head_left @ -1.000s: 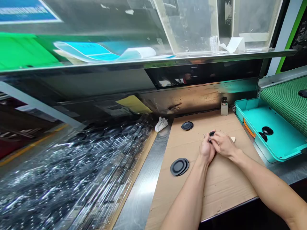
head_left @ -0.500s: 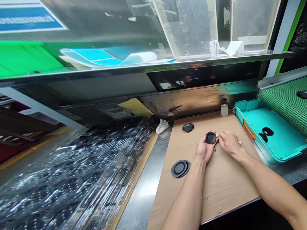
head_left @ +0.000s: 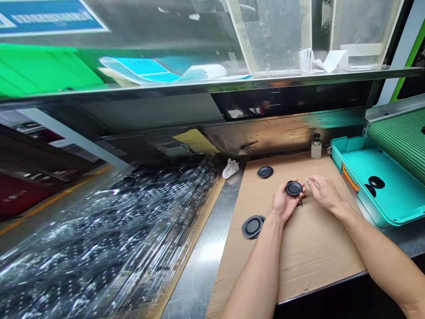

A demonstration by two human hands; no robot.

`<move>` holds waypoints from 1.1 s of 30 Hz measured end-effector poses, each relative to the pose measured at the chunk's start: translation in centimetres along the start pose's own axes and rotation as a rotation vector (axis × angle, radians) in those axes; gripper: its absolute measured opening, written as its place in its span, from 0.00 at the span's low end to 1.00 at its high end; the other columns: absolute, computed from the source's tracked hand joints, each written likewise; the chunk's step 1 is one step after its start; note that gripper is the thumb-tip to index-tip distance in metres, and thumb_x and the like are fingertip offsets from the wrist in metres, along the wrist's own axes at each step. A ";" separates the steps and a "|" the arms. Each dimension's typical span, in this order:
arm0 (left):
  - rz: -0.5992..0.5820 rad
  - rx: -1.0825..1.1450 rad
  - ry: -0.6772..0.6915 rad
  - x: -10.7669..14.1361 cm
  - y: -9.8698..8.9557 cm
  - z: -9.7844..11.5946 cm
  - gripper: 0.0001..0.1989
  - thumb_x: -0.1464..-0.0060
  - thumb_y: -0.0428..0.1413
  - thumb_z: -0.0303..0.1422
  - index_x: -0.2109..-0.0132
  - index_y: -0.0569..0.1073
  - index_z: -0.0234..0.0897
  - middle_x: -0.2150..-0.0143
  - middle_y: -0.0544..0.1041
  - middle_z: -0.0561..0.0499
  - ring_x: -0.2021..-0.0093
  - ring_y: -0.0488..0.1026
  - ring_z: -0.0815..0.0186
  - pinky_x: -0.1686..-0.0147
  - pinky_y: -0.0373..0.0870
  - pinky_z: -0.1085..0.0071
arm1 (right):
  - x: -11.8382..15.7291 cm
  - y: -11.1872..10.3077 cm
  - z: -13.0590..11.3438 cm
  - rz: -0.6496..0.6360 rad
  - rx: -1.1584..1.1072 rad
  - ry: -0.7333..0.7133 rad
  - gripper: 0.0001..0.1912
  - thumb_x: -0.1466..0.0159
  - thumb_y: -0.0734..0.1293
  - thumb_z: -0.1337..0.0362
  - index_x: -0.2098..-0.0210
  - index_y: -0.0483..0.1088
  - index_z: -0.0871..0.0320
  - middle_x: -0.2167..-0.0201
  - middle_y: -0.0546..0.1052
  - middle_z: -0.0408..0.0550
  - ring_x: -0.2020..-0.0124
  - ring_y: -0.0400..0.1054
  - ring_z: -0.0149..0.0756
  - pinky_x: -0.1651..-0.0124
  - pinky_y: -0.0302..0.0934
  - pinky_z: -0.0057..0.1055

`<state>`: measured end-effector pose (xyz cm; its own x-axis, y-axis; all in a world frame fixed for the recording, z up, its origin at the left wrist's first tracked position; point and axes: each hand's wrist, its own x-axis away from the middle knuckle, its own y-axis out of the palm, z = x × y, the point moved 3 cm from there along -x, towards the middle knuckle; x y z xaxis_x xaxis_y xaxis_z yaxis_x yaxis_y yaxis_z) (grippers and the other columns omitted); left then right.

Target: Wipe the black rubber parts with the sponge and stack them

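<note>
My left hand [head_left: 283, 201] holds a round black plastic disc [head_left: 294, 188] face up, the fingers curled round its edge. To its right, my right hand [head_left: 322, 191] is pinched, with a small whitish tip showing at the fingers; what it belongs to is mostly hidden. A narrow gap separates these fingertips from the disc. Several similar black discs lie on the cardboard sheet [head_left: 318, 252]: a flat stack [head_left: 253, 227] left of my left forearm and a small pile [head_left: 264, 172] farther back. A little dark piece [head_left: 300, 202] shows just below the held disc.
A turquoise tray [head_left: 395, 217] with black round parts stands at right, beside a green conveyor belt [head_left: 398, 133]. A small bottle [head_left: 316, 147] stands at the back. Clear plastic trays of dark parts [head_left: 109, 235] fill the left. A metal shelf [head_left: 265, 79] crosses above.
My right fingers have come away from the disc's edge, leaving a gap. The disc now lies at a flatter tilt in my left hand. The whole view has shifted slightly.
</note>
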<state>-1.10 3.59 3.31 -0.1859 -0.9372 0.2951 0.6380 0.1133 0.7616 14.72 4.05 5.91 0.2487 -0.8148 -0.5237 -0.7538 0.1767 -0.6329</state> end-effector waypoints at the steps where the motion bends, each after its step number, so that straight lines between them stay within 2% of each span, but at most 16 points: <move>1: -0.007 -0.041 -0.017 -0.1 0.0 -0.2 0.19 0.30 0.42 0.39 0.55 0.73 0.30 0.64 0.80 0.38 0.70 0.78 0.63 0.75 0.72 0.73 | 0.0 -0.1 -0.2 -0.016 -0.002 -0.026 0.09 0.28 0.61 0.65 0.60 0.73 0.55 0.63 0.78 0.48 0.61 0.72 0.37 0.56 0.61 0.31; 6: 0.008 -0.261 -0.010 -0.5 -0.3 -1.2 0.30 0.32 0.42 0.51 0.64 0.74 0.30 0.75 0.76 0.43 0.82 0.70 0.68 0.86 0.60 0.77 | 0.4 0.5 -0.7 -0.105 0.065 -0.042 0.10 0.27 0.62 0.64 0.57 0.77 0.55 0.62 0.75 0.47 0.61 0.70 0.35 0.58 0.61 0.29; 11: 0.030 -0.446 0.092 -0.4 -0.2 -2.3 0.31 0.38 0.49 0.59 0.67 0.74 0.32 0.78 0.76 0.45 0.80 0.72 0.65 0.86 0.62 0.75 | 0.6 1.2 -1.1 -0.162 0.247 -0.034 0.12 0.26 0.60 0.63 0.54 0.76 0.55 0.60 0.76 0.49 0.56 0.69 0.38 0.53 0.60 0.31; 15: 0.043 -0.628 0.200 -0.4 -0.3 -2.7 0.34 0.43 0.51 0.63 0.72 0.74 0.33 0.81 0.74 0.45 0.81 0.72 0.64 0.85 0.63 0.73 | 0.6 1.1 -1.3 -0.213 0.366 0.016 0.13 0.26 0.59 0.63 0.56 0.76 0.55 0.59 0.77 0.51 0.56 0.69 0.39 0.54 0.59 0.32; 19: 0.062 -0.671 0.228 -0.4 -0.4 -2.8 0.34 0.43 0.51 0.63 0.73 0.73 0.34 0.81 0.74 0.46 0.82 0.71 0.66 0.84 0.65 0.74 | 0.6 1.2 -1.3 -0.236 0.434 0.015 0.12 0.28 0.60 0.64 0.62 0.75 0.56 0.61 0.78 0.52 0.58 0.69 0.40 0.55 0.58 0.33; 23: 0.078 -0.657 0.188 -0.2 -0.2 -3.0 0.32 0.41 0.51 0.60 0.73 0.74 0.34 0.80 0.74 0.46 0.81 0.72 0.65 0.82 0.67 0.73 | 0.6 1.5 -1.4 -0.193 0.414 -0.045 0.13 0.27 0.59 0.65 0.62 0.74 0.57 0.62 0.77 0.52 0.57 0.69 0.40 0.53 0.58 0.33; 28: 0.078 -0.667 0.217 -0.1 -0.2 -3.1 0.31 0.41 0.51 0.59 0.74 0.73 0.35 0.82 0.72 0.48 0.84 0.69 0.67 0.82 0.67 0.72 | 0.6 1.6 -1.2 -0.200 0.416 0.018 0.12 0.28 0.60 0.65 0.64 0.73 0.56 0.63 0.78 0.51 0.59 0.69 0.39 0.56 0.58 0.32; 33: 0.072 -0.626 0.250 -0.2 -0.2 -3.1 0.29 0.41 0.53 0.57 0.74 0.72 0.35 0.81 0.73 0.49 0.83 0.68 0.67 0.80 0.68 0.71 | 0.4 1.5 -1.6 -0.194 0.394 -0.012 0.13 0.27 0.59 0.66 0.65 0.73 0.57 0.63 0.77 0.51 0.59 0.69 0.38 0.55 0.58 0.31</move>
<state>1.15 2.75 1.25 0.0037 -0.9912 0.1326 0.9689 0.0363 0.2448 12.71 3.11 5.64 0.3721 -0.8475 -0.3786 -0.4035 0.2196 -0.8882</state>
